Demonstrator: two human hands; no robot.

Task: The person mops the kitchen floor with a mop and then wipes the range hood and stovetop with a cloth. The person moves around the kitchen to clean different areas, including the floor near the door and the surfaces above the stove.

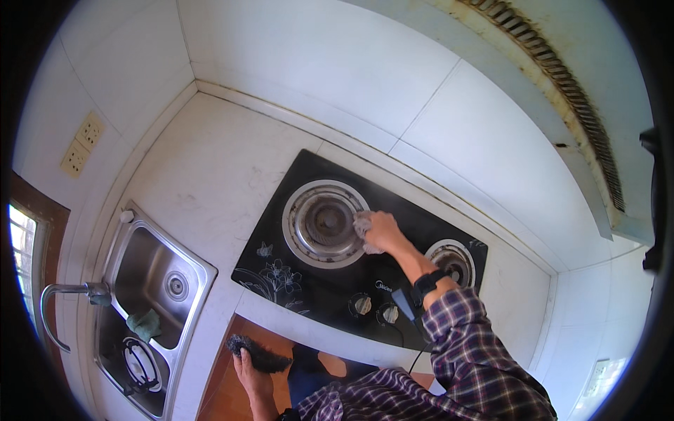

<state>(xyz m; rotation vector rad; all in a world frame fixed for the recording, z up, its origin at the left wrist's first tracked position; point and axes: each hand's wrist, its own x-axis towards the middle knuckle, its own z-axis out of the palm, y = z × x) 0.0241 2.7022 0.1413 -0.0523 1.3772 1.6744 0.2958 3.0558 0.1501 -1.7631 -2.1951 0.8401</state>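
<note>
My right hand [383, 230] presses a crumpled greyish cloth [363, 225] on the right rim of the larger burner [326, 223], set in a black glass Midea gas cooktop [321, 284]. The burner's metal ring shows brown stains. Below the counter's front edge, my left hand [254, 373] holds a dark, bristly scrubber or brush [259, 356]. Under my right forearm lies part of the smaller burner [454, 263]. Two control knobs [363, 304] sit near the cooktop's front edge.
At the left is a double steel sink [202, 279] with a curved faucet [63, 289], a green cloth [144, 324] on its divider and black pan supports [139, 363] in the front basin. A stained range hood [526, 94] hangs at upper right.
</note>
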